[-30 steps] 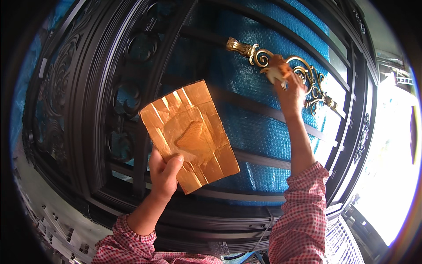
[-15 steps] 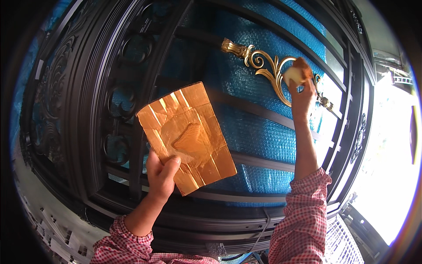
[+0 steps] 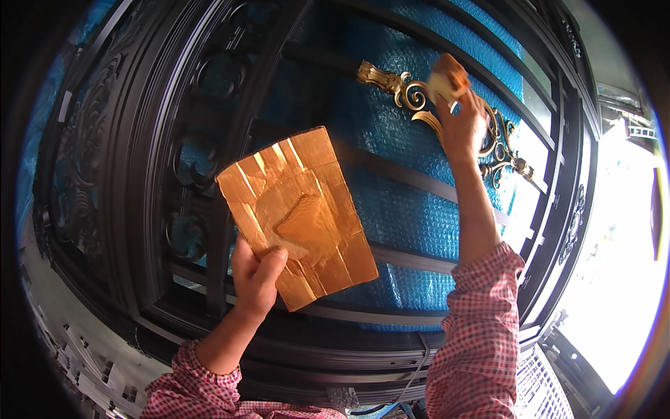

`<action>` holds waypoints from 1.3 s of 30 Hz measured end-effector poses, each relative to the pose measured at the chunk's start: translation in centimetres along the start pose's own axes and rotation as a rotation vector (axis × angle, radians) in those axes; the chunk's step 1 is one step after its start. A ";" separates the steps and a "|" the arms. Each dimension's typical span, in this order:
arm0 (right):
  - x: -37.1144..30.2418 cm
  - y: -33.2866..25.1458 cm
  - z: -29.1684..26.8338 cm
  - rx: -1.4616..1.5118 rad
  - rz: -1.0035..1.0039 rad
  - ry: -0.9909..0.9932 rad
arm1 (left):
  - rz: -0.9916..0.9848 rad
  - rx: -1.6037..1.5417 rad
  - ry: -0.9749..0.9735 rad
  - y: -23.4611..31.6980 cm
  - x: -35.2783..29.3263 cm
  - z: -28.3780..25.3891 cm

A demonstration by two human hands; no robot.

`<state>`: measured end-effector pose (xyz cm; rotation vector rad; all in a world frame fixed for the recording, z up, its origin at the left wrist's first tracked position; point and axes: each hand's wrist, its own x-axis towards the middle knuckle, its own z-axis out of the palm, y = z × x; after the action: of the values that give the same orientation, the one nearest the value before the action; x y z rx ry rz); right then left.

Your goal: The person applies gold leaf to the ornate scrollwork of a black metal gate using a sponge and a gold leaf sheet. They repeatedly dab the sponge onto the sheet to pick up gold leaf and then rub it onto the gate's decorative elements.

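My left hand [image 3: 257,283] grips the lower left edge of a gold-coated piece of cardboard [image 3: 342,244], thumb on top. A ridged mound of gold powder or paste [image 3: 300,221] sits in a smeared patch on its middle. In my right hand [image 3: 466,131] is a small pad, cream and orange-brown, which looks like a sponge [image 3: 447,75]; motion blurs it. The pad is over a gold scroll ornament [image 3: 415,94] mounted between black bars, and my hand hides the ornament's middle. Whether the pad touches the metal I cannot tell.
Black metal bars [image 3: 412,258] cross a large gate-like panel backed with blue bubble wrap [image 3: 412,209]. Carved black scrollwork [image 3: 187,234] fills its left side. A thin cable [image 3: 421,370] hangs near the lower edge. Bright light comes from the right, beside a white grid rack [image 3: 541,391].
My right hand and the pad have moved left and a little up along the ornament, uncovering its right part. My left hand and the cardboard have hardly moved.
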<state>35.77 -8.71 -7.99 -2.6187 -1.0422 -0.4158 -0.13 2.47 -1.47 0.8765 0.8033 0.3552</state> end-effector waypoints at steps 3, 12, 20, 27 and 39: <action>1.6 -1.7 0.6 0.022 0.103 -0.222 | -0.016 -0.031 0.004 -0.1 0.0 -0.1; 1.1 -0.8 0.2 0.032 -0.028 -0.137 | 0.019 -0.030 -0.018 0.0 0.4 -0.4; 0.9 -0.4 -0.1 0.000 0.028 -0.123 | 0.017 -0.024 -0.009 -0.2 0.4 -0.7; 1.7 -1.0 -0.4 0.234 0.245 -0.126 | 0.010 -0.019 -0.005 0.0 0.3 -0.6; 1.8 1.3 -0.5 -0.073 0.155 -0.126 | 0.010 -0.037 0.008 0.1 0.3 -0.3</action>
<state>37.88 -8.70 -7.13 -2.7978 -0.8672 -0.2604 -0.20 2.87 -1.62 0.8452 0.7976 0.3819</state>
